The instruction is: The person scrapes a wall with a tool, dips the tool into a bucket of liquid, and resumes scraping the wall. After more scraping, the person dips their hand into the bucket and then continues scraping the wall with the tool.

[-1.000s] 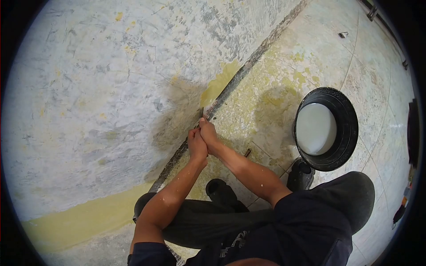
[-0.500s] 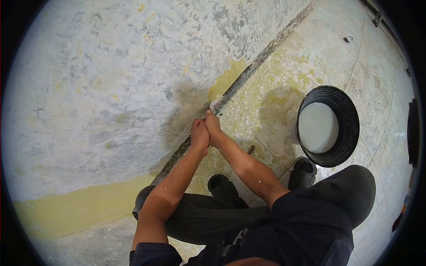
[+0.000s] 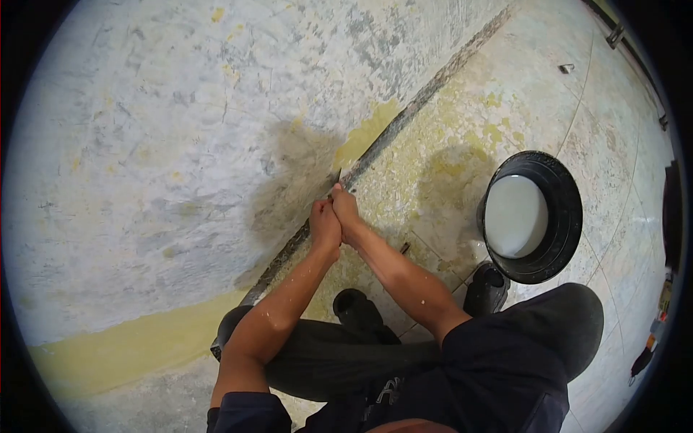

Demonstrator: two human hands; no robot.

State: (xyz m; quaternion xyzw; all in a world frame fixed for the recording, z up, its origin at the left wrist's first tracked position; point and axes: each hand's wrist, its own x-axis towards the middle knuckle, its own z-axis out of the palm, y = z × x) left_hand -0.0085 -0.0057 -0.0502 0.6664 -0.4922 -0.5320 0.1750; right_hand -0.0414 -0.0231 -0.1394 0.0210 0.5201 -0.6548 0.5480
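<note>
In both hands (image 3: 325, 225) (image 3: 347, 208), a mostly hidden tool (image 3: 339, 175), seemingly.

To the right, a round black bucket (image 3: 561, 216) stands on the tiled floor (image 3: 610, 209), with cloudy whitish liquid (image 3: 515, 216) inside. Beyond it, at the far right, lies a small metallic piece (image 3: 567, 69), too small to identify. A dark bar (image 3: 615, 36) crosses the far right corner. Along the right edge sit a dark object (image 3: 672, 216) and, nearer, an orange-and-black item (image 3: 642, 363). A short dark stick (image 3: 405, 248) lies left of the bucket.
</note>
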